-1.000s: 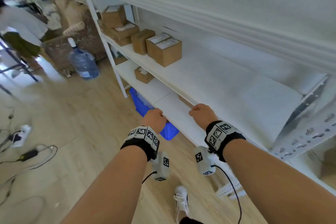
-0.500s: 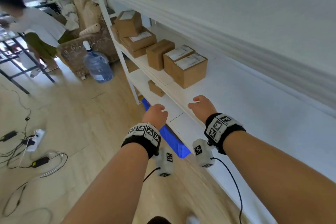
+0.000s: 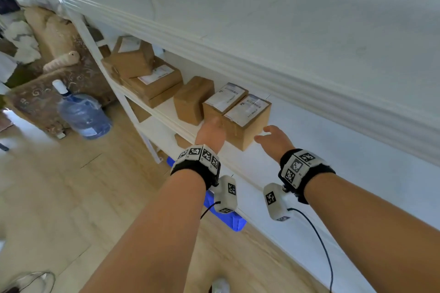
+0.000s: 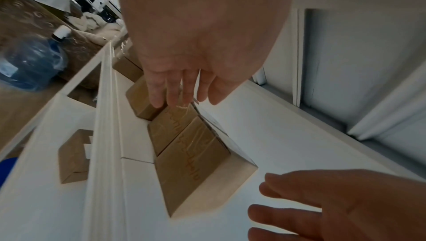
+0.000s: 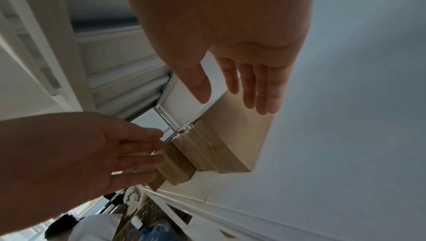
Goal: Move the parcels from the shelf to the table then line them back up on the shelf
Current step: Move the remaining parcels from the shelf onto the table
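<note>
At the far left a brown patterned armchair (image 3: 50,93) stood on the wooden floor, with a blue water bottle (image 3: 83,114) just in front of it. Right of these rose the white shelf (image 3: 316,150), bearing a row of brown parcels: a stack of parcels (image 3: 147,78) at its left end, then a plain parcel (image 3: 192,100), then two labelled parcels touching side by side, the second-last parcel (image 3: 223,102) and the end parcel (image 3: 247,121). The left hand (image 3: 210,132) reached in front of the labelled pair with its fingers (image 4: 161,88) straight and holding nothing; whether they touched cardboard could not be told. The right hand (image 3: 275,140) hovered just right of the end parcel, its fingers (image 5: 262,84) spread and straight, apart from the box. Below, on the lower shelf board, lay another small parcel (image 4: 73,155), and a blue bin (image 3: 226,219) sat under the shelf.
</note>
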The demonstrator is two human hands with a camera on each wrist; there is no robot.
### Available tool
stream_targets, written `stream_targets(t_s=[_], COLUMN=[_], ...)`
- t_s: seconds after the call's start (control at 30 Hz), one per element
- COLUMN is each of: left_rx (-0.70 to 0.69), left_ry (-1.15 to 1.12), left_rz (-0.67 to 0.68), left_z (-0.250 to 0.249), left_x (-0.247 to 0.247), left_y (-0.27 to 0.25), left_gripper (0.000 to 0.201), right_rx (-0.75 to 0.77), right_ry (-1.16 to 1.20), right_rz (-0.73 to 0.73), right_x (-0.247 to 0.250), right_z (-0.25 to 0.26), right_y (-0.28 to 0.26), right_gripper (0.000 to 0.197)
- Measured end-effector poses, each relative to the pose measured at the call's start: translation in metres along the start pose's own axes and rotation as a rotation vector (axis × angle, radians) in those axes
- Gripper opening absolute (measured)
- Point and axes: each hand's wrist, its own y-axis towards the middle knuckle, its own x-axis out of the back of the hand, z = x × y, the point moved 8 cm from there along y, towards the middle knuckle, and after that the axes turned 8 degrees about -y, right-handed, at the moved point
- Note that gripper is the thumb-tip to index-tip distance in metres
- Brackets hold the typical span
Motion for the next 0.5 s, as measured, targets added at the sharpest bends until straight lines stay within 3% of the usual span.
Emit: stream_targets(t_s=[0.1,0.17,0.27,0.33,0.5], left_rx=[0.007,-0.106,0.005,-0.002,-0.038], left_ry=[-0.104,0.142,-0.228,-0.231,-0.206], left_rz=[0.029,0.084,0.173,0.176,0.277], left_z=[0.003,0.003,0.012,0.012,0.007], left_x=[0.002,-0.004,-0.012,-0.015,-0.029], left_y=[0.022,0.032,0.055,0.061,0.066], left_gripper=[0.035,0.033,0.026,0.016,0.013], right_rx=[-0.047,-0.081,-0.136,-0.163,-0.228], right_ry=[0.011,0.02,0.034,0.078,0.19], right_rz=[-0.018,-0.032,-0.074,-0.096,-0.12], right_x=[-0.011,-0.018,-0.025,-0.027,-0.031], right_z=[0.01,0.014,0.017,0.017,0.013], right_y=[0.014,0.021,0.028,0.032,0.038], right_gripper=[0.06,0.061,0.061,0.056,0.045])
